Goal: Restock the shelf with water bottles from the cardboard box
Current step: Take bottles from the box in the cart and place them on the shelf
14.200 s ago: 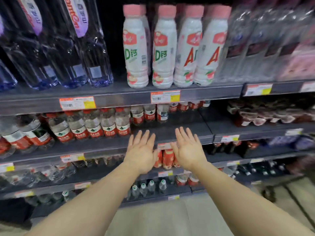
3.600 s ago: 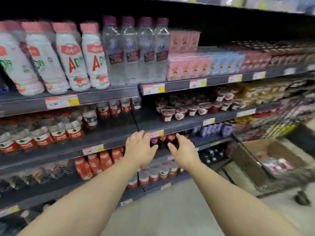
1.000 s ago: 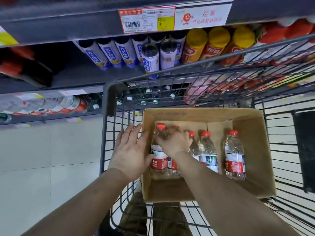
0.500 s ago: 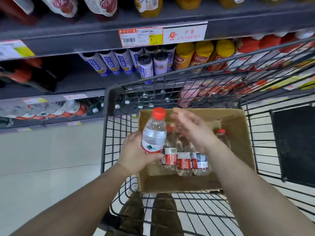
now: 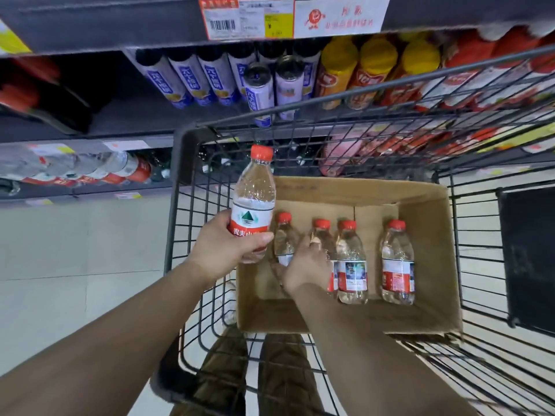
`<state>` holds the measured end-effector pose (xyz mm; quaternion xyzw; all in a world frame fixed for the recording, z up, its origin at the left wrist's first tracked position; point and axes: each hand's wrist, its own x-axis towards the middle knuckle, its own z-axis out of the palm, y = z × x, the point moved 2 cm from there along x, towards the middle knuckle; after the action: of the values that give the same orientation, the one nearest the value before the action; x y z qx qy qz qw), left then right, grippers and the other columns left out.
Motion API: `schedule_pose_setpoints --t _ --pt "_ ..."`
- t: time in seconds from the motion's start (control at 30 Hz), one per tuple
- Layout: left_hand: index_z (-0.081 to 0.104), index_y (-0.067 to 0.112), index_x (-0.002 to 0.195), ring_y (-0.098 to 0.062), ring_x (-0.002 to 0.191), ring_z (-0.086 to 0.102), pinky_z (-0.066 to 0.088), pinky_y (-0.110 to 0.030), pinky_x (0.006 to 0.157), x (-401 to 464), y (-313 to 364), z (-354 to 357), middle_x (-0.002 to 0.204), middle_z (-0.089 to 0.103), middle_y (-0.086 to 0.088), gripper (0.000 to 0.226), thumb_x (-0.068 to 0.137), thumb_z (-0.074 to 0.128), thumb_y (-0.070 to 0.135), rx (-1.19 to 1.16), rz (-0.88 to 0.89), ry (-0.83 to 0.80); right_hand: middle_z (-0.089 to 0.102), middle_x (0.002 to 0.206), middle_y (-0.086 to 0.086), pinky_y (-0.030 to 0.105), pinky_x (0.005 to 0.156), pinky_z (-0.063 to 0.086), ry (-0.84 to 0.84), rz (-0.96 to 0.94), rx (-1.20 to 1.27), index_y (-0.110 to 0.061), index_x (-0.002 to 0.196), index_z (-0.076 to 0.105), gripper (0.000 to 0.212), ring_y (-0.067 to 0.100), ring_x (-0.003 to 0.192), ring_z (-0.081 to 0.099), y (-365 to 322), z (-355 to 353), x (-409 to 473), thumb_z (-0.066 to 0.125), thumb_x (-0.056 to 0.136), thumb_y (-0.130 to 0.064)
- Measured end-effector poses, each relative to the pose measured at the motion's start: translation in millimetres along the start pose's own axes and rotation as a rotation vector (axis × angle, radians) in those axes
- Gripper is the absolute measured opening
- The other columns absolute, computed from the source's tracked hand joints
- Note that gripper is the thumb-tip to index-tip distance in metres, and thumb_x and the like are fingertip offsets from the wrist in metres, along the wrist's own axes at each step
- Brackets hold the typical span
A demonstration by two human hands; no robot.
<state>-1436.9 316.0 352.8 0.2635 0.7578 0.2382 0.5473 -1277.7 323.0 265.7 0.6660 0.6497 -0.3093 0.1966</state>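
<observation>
Here a water bottle (image 5: 253, 202) with a red cap and a red-and-white label is standing upright in the left hand (image 5: 226, 250), lifted above the near left corner of the cardboard box (image 5: 426, 205), the fingers and thumb wrapping tight around its lower half. Four more bottles are standing inside the box in a loose row on its floor: the first bottle (image 5: 283, 235) just right of the lifted one, a second bottle (image 5: 321, 235) beside it, a third bottle (image 5: 351, 259) touching that one, and a fourth bottle (image 5: 397, 262) standing a little apart to the right. The right hand (image 5: 306, 262) is reaching down into the box and curling around the body of the second bottle, its fingers closing on it between the first and third, though how firmly it is gripping cannot be told. The box is sitting in the basket of a black wire shopping cart (image 5: 180, 223), near its left side. Beyond the cart, a dark shelf (image 5: 99, 28) is carrying a price tag (image 5: 246, 16) on its edge, with blue-labelled cans (image 5: 259, 94) and yellow-capped bottles (image 5: 339, 70) below it. Lower left, more red-labelled water bottles (image 5: 120, 169) are lying in view on a low shelf above the pale tiled floor (image 5: 75, 250).
</observation>
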Motion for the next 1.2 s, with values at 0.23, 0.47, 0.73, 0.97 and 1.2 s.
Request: schedule_pose_setpoints --t 0.23,0.47,0.73,0.97,1.2 --pt "0.062 0.02 0.115 -0.009 0.089 0.07 0.056 -0.02 0.067 -2.2 -1.9 -1.0 0.102 0.072 0.004 0.057 0.066 0.088 0.033 -0.024 0.005 0.023 0.066 0.102 0.002 0.026 0.076 0.051 -0.196 0.075 0.613 -0.016 0.12 0.046 0.057 0.022 0.09 0.063 14.8 -11.1 -3.7 0.077 0.076 -0.033" --pt "0.061 0.02 0.11 -0.008 0.084 0.069 0.057 -0.019 0.059 -56.1 20.1 -8.9 0.103 0.071 0.002 0.045 0.071 0.086 0.02 -0.155 -0.008 -0.086 0.072 0.109 0.008 0.044 0.097 0.049 -0.499 0.031 1.411 -0.012 0.126 0.057 0.066 0.028 0.108 0.065 39.5 -93.2 -52.9 0.083 0.066 -0.011" --pt "0.071 0.018 0.103 -0.018 0.088 0.074 0.059 -0.038 0.082 -124.2 81.6 -68.5 0.097 0.078 -0.001 0.048 0.061 0.088 0.034 -0.306 0.158 -0.189 0.072 0.1 0.019 0.044 0.062 0.059 -0.562 -0.227 1.515 -0.004 0.13 0.055 0.067 0.03 0.075 0.072 -47.9 -196.3 -132.3 0.069 0.068 -0.024" --pt "0.066 0.014 0.117 -0.03 0.103 0.07 0.053 -0.049 0.095 -188.1 77.5 -212.9 0.109 0.075 -0.008 0.073 0.055 0.089 0.044 -0.418 0.32 -0.126 0.07 0.106 0.02 0.045 0.074 0.059 -0.52 -0.424 1.413 -0.004 0.121 0.06 0.063 0.028 0.081 0.072 -191.9 -222.3 -217.0 0.059 0.07 -0.041" --pt "0.075 0.021 0.081 -0.028 0.077 0.068 0.053 -0.04 0.079 -271.3 -8.4 -404.4 0.087 0.076 -0.008 0.01 0.074 0.082 0.022 -0.609 0.403 0.017 0.069 0.107 0.023 0.045 0.07 0.058 -0.75 -0.523 1.39 -0.003 0.115 0.065 0.056 0.034 0.085 0.071 -383.0 -150.4 -341.9 0.05 0.083 -0.046"
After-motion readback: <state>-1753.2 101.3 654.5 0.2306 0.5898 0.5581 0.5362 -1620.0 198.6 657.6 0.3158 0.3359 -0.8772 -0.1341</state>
